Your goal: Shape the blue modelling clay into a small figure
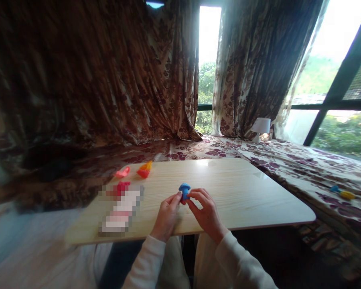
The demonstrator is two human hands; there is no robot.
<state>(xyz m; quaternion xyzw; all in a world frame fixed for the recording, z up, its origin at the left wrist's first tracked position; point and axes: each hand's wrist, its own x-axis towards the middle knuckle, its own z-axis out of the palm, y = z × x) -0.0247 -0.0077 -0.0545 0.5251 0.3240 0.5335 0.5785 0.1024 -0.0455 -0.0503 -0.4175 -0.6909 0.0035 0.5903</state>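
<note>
Just above the table's near side, a small blue mushroom-shaped piece point(184, 187) is held between my two hands. It has a rounded cap over a narrower stem and looks like soft modelling clay. The thumb and fingers of my left hand point(167, 214) pinch its lower left side. From the right, my right hand point(207, 212) closes its fingertips on the stem. A bit of red shows at the bottom of the stem, partly covered by my fingers.
On the wooden table point(228, 192), to the left, lie a pink lump point(122, 172), an orange-and-red lump point(144, 170) and a crimson lump point(123, 186) beside a pixelated area. A lamp point(261, 126) stands beyond. Blue point(335, 188) and yellow lumps point(347, 195) lie on the flowered cloth at right.
</note>
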